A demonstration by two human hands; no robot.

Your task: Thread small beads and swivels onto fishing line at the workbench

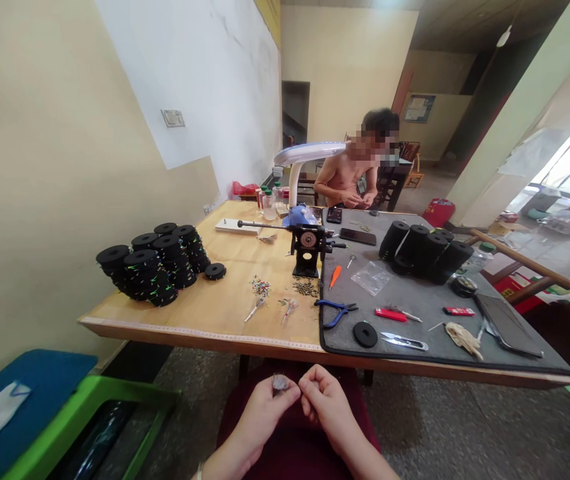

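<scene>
Close together over my lap, below the table's front edge, are both hands. My left hand (269, 408) is closed on a small bundle of thin greyish strands (280, 383), whose kind I cannot make out. Fingers curled in a pinch, my right hand (325, 401) is beside it; whatever lies between its fingertips is too small to see. On the table ahead are blue-handled pliers (333, 312), a black foam ring spool (365, 334), thread snips (405, 341), a pile of coloured beads (261, 287) and a pile of small brass-coloured pieces (306, 287).
Stacked black spools (157, 263) wound with line stand on the wooden table (205, 331) at left, more black spools (422, 247) on the grey mat (345, 267) at right. A black winding device (307, 250) and lamp (309, 153) stand mid-table. Another person (352, 177) sits opposite.
</scene>
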